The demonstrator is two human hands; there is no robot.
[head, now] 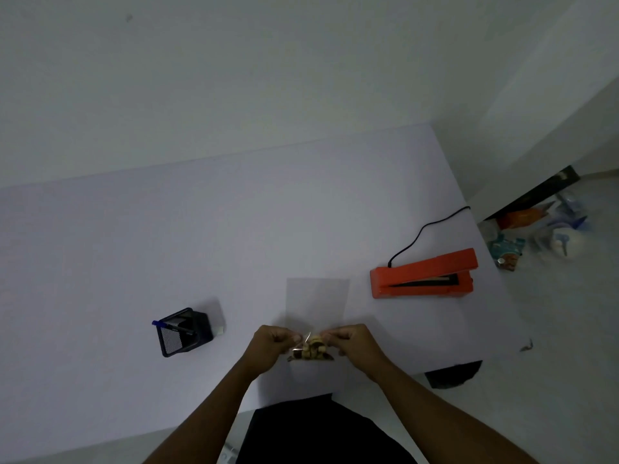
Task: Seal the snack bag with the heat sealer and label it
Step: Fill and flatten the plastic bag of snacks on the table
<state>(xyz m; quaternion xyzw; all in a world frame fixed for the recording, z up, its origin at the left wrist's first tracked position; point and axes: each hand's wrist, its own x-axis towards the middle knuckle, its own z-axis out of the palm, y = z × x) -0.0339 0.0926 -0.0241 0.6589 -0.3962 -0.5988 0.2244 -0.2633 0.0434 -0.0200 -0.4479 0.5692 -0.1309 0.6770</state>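
A small clear snack bag [310,351] with brown and beige snacks hangs just above the white table [167,236], near its front edge. My left hand [273,344] pinches the bag's top at the left. My right hand [351,341] pinches its top at the right. The orange heat sealer [423,274] lies to the right and further back, its jaw slightly open and its black cord [422,231] trailing away to the table's right edge. A pale flat sheet [317,296] lies on the table just behind my hands.
A black mesh pen holder [186,331] with a blue-capped pen [172,326] stands to the left of my hands. Off the table's right edge, assorted packets and clutter [536,229] lie on the floor. A white wall rises behind the table.
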